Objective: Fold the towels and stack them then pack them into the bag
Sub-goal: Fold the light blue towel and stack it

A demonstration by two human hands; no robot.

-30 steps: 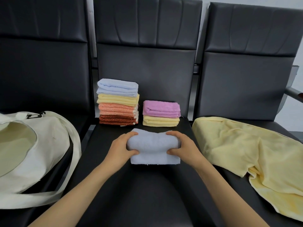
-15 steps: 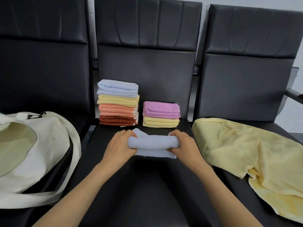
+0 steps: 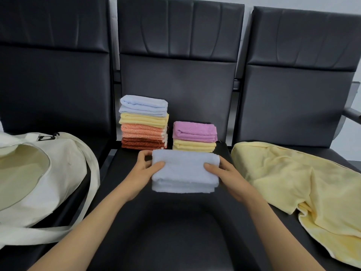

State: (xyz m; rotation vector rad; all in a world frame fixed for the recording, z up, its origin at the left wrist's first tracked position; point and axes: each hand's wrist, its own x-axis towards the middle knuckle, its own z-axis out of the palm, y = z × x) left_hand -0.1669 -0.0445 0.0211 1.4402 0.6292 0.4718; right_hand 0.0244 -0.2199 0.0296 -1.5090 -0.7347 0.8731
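A folded pale blue towel (image 3: 184,171) is held just above the middle seat. My left hand (image 3: 143,169) grips its left end and my right hand (image 3: 224,171) grips its right end, thumbs on top. Behind it stand two stacks of folded towels: a taller stack (image 3: 143,122) with a blue towel on top of yellow, orange and rust ones, and a short stack (image 3: 194,134) with a purple towel over a yellow one. An unfolded yellow towel (image 3: 293,184) lies on the right seat. A cream cloth bag (image 3: 39,173) lies open on the left seat.
Three black padded seats stand in a row; the middle seat (image 3: 175,231) is bare in front of my hands. The bag's long strap (image 3: 89,184) trails over the gap between the left and middle seats. A metal armrest (image 3: 351,112) shows at far right.
Both hands folded the blue towel over once more, then lifted it as a thicker, flat rectangle. The stacks, bag and yellow towel have not moved.
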